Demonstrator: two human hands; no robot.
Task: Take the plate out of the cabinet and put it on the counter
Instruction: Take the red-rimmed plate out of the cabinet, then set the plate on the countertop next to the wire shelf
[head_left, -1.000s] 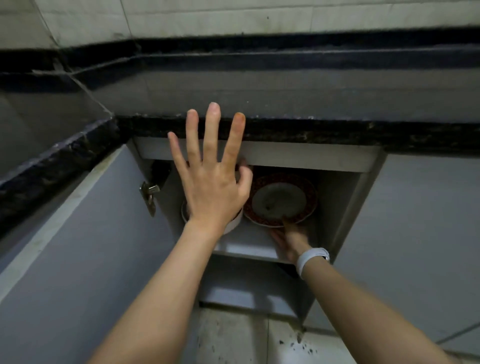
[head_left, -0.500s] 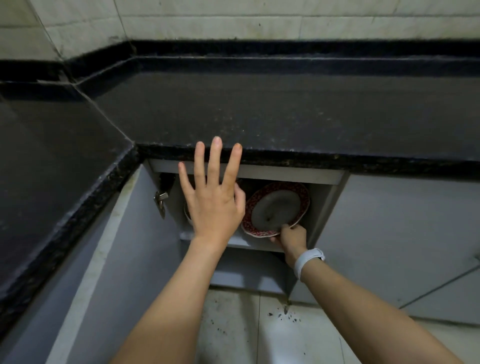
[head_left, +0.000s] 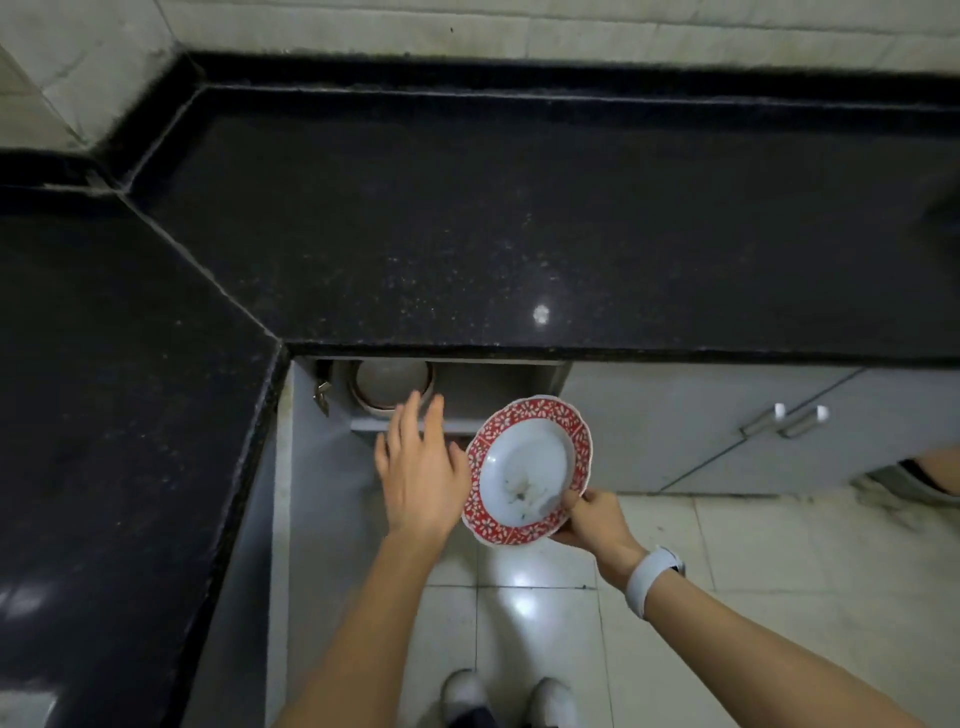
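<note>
The plate, white in the middle with a red flowered rim, is outside the cabinet and tilted, held in the air below the counter's front edge. My right hand, with a white band on the wrist, grips its lower right rim. My left hand hovers open just left of the plate, fingers spread, in front of the cabinet shelf. The black stone counter stretches above the cabinet opening.
A stack of pale bowls stays on the cabinet shelf at the left. The open grey cabinet door stands to the left of my arm. Closed grey doors with handles are at right. My shoes stand on the tiled floor.
My right hand has drawn the plate out of the cabinet and toward me. My left hand has dropped lower. The view has risen above the counter, looking down on it.
</note>
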